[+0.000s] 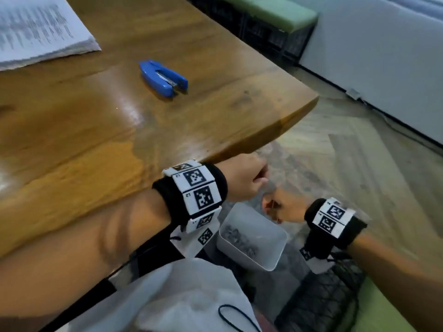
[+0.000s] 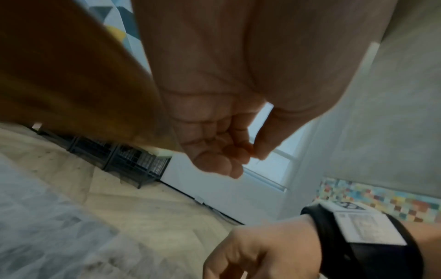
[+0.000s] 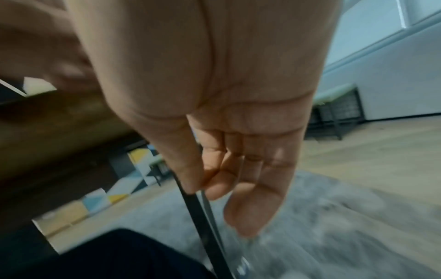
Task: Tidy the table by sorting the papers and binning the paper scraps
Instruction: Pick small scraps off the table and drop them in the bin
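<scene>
Both hands hang off the bench [image 1: 215, 111] edge above the white bin [image 1: 251, 238] on the floor. Left hand [image 1: 244, 178] fingers curled, right hand [image 1: 280, 207] fingers loosely bent; scraps unseen. Bin lies at six o'clock, directly below. Papers [image 1: 40, 29] stacked at ten o'clock.

An office or study-like room is suggested. A wooden table [image 1: 167, 130] is seen just left of the left hand [image 1: 244, 178], and on it, further from the grip, a blue stapler [image 1: 163, 77] and a stack of printed papers [image 1: 40, 29] are laid. Beneath both hands a white bin [image 1: 251, 238] is set on a grey rug [image 1: 311, 178] over herringbone wood flooring [image 1: 374, 149]. Beyond the hands, a green-cushioned bench [image 1: 271, 10] on black wire crates is placed against a white wall [image 1: 383, 63].
</scene>
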